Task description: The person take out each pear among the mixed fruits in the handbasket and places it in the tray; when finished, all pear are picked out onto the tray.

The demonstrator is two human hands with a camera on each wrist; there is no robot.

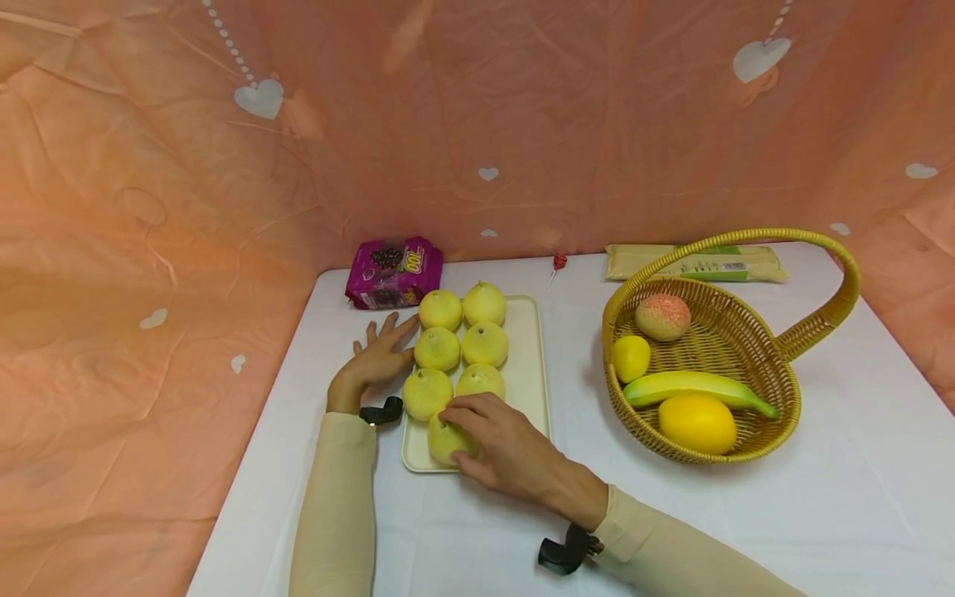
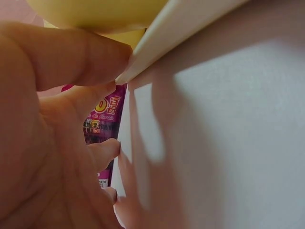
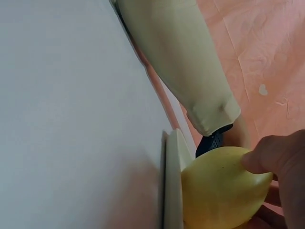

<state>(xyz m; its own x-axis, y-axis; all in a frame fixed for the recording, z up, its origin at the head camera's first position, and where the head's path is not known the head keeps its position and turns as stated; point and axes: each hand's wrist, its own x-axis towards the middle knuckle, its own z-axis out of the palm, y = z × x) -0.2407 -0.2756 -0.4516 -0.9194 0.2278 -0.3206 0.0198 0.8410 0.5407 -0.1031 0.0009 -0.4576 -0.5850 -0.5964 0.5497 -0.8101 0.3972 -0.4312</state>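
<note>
A cream rectangular tray bears several round yellow pears in two columns along its left side. My right hand grips a yellow pear at the tray's near left corner, thumb on one side and fingers round the other. On the tray's left side, my left hand has its fingers spread on the table. Its thumb lies against the tray's rim in the left wrist view, close under a pear. Behind those fingers shows a purple packet.
On the right stands a wicker basket with a tall handle, holding a peach, a lemon, a banana and a larger yellow fruit. Along the back lie a red lollipop and a long beige packet.
</note>
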